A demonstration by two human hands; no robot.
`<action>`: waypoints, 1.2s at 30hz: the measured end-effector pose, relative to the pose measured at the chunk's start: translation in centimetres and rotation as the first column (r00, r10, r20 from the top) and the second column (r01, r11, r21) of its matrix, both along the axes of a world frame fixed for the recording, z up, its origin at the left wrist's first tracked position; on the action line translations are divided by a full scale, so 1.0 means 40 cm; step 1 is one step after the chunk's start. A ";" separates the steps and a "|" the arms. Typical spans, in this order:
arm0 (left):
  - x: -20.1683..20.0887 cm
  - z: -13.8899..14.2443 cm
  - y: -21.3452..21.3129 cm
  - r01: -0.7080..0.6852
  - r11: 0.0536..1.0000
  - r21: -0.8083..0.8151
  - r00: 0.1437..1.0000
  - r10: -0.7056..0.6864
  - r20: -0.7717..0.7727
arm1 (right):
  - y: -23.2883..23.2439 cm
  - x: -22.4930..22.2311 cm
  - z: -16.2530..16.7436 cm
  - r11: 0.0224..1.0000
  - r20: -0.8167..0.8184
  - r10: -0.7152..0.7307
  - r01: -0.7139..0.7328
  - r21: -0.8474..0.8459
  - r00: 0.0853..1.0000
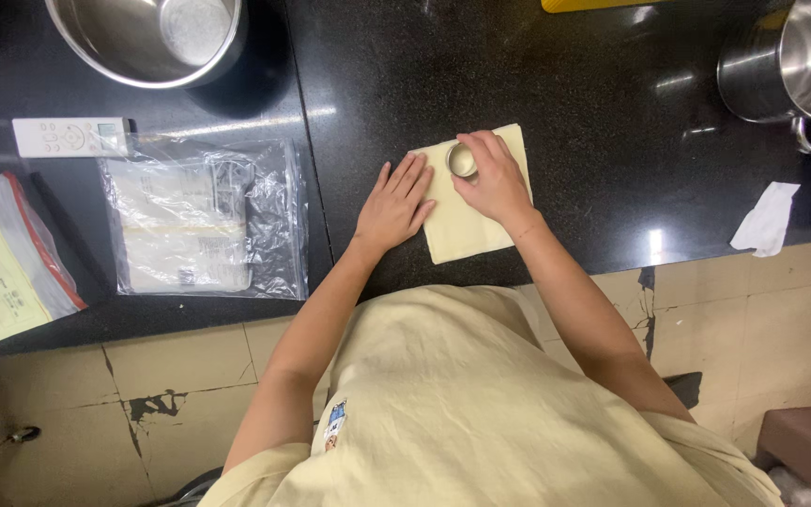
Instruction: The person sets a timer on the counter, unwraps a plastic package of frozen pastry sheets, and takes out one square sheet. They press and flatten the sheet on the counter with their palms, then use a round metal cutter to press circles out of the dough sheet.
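Head view: one pale dough sheet (466,221) lies on the black worktop (593,113). Left hand (394,205) rests flat, fingers spread, pinning its edge. Right hand (497,178) closes on one round metal cutter (462,161) at the sheet's far corner. No cut-outs visible yet.

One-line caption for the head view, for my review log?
Right hand presses a small round metal cutter onto a pale dough sheet on the black counter; left hand steadies the sheet's edge.
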State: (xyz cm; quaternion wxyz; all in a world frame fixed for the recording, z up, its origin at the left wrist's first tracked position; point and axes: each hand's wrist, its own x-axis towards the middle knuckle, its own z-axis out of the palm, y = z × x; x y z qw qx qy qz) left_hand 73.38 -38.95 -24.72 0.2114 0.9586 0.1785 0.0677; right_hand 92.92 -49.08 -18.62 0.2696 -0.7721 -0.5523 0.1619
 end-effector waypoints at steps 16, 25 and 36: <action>0.000 0.000 0.000 -0.031 0.999 -0.031 0.998 0.033 0.048 | 0.005 0.005 -0.029 0.999 -0.049 -0.021 0.022 0.030 0.999; 0.002 0.002 0.003 -0.030 0.999 -0.030 0.998 0.031 0.052 | 0.006 0.010 -0.029 0.999 -0.015 0.005 -0.005 0.042 1.000; -0.006 0.013 0.013 -0.035 0.994 -0.107 0.994 0.046 0.102 | 0.117 0.027 0.031 0.993 0.076 -0.030 0.039 -0.113 0.997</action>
